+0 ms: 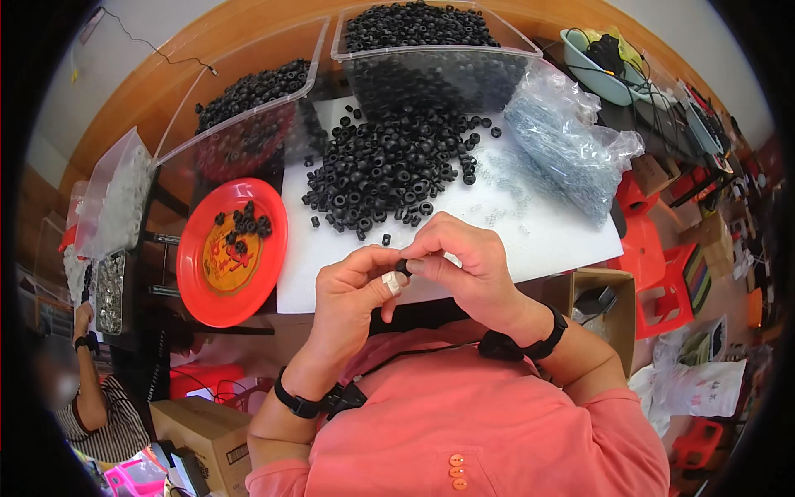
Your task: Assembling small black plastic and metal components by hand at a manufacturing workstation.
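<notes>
Through the head camera I take the black heap (385,166) on the white table (546,248) as my landmark. On the near side of that heap I see both hands raised and brought together. The left grip, the left hand (348,294), is narrowed on a small black piece (402,267), with white tape (392,283) wrapped round one of its digits. The right grip, the right hand (470,257), is also pinched on that piece, thumb and forefinger meeting it; I can't tell whether another tiny part is hidden between the fingertips. The piece sits just nearer the wearer than the heap's front edge.

Left of the heap I have a red plate (189,269) bearing a small cluster of black pieces (247,222). Directly beyond the heap stands a clear bin (435,51) full of similar black pieces, and beyond it to the left, a second clear bin (232,123). Right of the heap lies a clear plastic bag (571,157) of small grayish-blue parts, with tiny translucent bits (501,190) strewn between bag and heap.
</notes>
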A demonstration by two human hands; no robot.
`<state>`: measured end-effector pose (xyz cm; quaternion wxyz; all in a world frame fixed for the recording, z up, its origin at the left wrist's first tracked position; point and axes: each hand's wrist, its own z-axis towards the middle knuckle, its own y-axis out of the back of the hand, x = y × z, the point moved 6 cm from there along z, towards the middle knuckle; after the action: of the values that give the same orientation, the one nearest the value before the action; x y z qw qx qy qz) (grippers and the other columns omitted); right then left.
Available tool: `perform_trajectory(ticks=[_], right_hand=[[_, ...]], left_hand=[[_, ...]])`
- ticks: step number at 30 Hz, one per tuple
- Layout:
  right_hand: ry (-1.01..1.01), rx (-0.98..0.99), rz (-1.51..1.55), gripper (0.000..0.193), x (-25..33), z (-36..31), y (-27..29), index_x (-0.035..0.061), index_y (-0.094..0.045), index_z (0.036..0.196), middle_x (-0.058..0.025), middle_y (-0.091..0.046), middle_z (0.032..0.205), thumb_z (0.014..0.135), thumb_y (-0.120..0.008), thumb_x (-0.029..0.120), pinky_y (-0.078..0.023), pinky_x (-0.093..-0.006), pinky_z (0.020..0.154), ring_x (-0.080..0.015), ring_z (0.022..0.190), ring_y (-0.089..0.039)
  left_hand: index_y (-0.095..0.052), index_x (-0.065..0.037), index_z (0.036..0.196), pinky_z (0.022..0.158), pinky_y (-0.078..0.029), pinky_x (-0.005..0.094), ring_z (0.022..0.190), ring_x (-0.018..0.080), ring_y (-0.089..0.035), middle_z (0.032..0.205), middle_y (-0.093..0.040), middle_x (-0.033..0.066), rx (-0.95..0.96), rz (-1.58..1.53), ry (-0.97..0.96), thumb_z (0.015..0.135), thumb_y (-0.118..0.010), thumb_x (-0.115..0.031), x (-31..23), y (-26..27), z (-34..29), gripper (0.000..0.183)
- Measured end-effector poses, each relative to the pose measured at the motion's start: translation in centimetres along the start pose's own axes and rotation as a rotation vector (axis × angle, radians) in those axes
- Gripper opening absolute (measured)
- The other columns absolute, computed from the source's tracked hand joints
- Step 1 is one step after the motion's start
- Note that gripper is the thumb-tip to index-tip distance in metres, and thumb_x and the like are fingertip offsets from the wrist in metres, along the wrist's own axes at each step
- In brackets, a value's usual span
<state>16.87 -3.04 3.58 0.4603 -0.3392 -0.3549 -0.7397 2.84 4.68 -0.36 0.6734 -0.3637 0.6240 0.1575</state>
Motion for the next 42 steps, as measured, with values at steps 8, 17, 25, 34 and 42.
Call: perform_trajectory(ticks=[8,17,25,34,42], right_hand=[[0.012,0.006,-0.04,0.026,1.0,-0.2,-0.6,0.0019,-0.068,0.111,-0.0074,-0.061,0.089,0.086,-0.067,-0.007,-0.05,-0.0278,0.067,-0.0184,0.079,-0.062],[-0.117,0.092,-0.129,0.026,0.2,1.1,-0.9,0.006,-0.07,0.107,-0.0095,-0.067,0.083,0.083,-0.069,-0.003,-0.052,-0.031,0.064,-0.0201,0.071,-0.066],[0.206,0.161,-1.117,0.011,-1.2,2.6,-4.3,0.008,-0.06,0.078,-0.0057,-0.055,0.075,0.072,-0.067,0.013,-0.052,-0.0361,0.055,-0.0235,0.066,-0.064],[0.277,0.245,-1.134,0.008,-0.8,2.5,-4.0,0.0047,-0.064,0.078,-0.0088,-0.058,0.079,0.074,-0.066,0.012,-0.052,-0.0372,0.058,-0.0257,0.071,-0.064],[0.274,0.176,-1.131,0.01,-1.3,2.1,-4.3,0.0049,-0.064,0.076,-0.0077,-0.058,0.081,0.072,-0.066,0.013,-0.051,-0.0361,0.061,-0.0248,0.073,-0.062]], left_hand=[[-0.07,0.004,0.109,0.05,-0.044,0.0216,0.062,0.0102,-0.058,0.091,-0.069,0.0084,-0.006,-0.096,0.043,0.094,-0.064,0.002,-0.1,0.8,-0.1,0.016],[-0.069,0.006,0.111,0.052,-0.049,0.0228,0.073,0.0121,-0.061,0.092,-0.068,0.0094,-0.084,-0.204,0.013,0.093,-0.064,0.003,-0.9,2.6,-0.3,0.019],[-0.067,0.008,0.112,0.057,-0.05,0.0262,0.076,0.0152,-0.063,0.094,-0.068,0.0113,-0.08,-0.159,-0.047,0.093,-0.067,-0.001,-0.8,3.5,-0.3,0.021],[-0.068,0.008,0.114,0.057,-0.051,0.0251,0.077,0.0147,-0.063,0.092,-0.068,0.0121,-0.134,-0.198,-0.03,0.093,-0.065,0.002,-1.0,3.9,-0.6,0.022],[-0.067,0.008,0.114,0.057,-0.051,0.0265,0.077,0.0157,-0.064,0.093,-0.068,0.0139,-0.073,-0.212,-0.011,0.094,-0.066,-0.001,-1.3,3.1,0.1,0.022]])
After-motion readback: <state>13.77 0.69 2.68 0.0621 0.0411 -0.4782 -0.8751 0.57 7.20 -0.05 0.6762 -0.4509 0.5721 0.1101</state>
